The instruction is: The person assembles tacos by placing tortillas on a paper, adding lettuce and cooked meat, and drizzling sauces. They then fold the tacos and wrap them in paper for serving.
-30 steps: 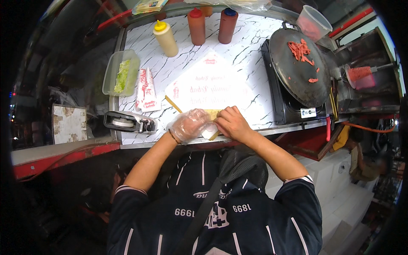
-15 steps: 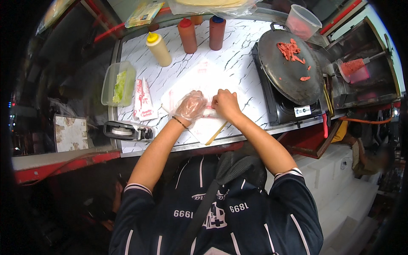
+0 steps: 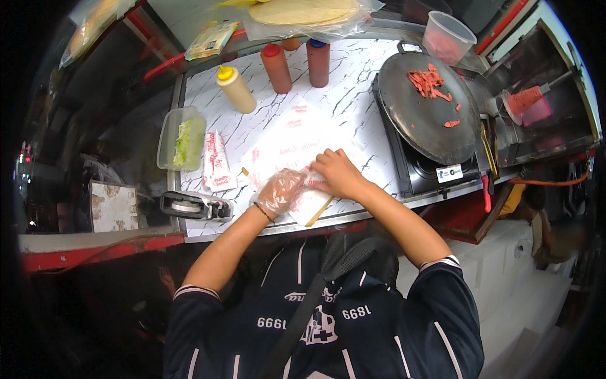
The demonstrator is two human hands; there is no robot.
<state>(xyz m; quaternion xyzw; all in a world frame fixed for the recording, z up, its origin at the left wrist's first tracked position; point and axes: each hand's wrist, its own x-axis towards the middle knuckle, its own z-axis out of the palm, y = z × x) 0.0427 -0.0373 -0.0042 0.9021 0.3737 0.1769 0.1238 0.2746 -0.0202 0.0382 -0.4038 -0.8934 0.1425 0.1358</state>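
Observation:
A sheet of white wrapping paper (image 3: 300, 136) with red print lies on the marble-patterned counter. On its near part, my left hand (image 3: 283, 191), in a clear plastic glove, curls over a paper-wrapped roll (image 3: 314, 182). My bare right hand (image 3: 341, 174) pinches the other end of the roll with bent fingers. Most of the roll is hidden under both hands. Left of the sheet rests a finished paper-wrapped cone (image 3: 218, 165). Next to it stands a clear tub (image 3: 165, 142) with shredded lettuce (image 3: 182, 144).
A yellow-capped bottle (image 3: 237, 91), a red-capped bottle (image 3: 276, 71) and a blue-capped bottle (image 3: 319, 66) stand behind. At right, a round griddle (image 3: 423, 120) with red meat strips (image 3: 429, 83) sits on a stove. A tape dispenser (image 3: 196, 206) is front left; flatbreads (image 3: 303, 11) lie at the back.
Both hands have come slightly nearer the counter's front edge with the roll. More of the printed sheet shows beyond them. The whole view has shifted a little.

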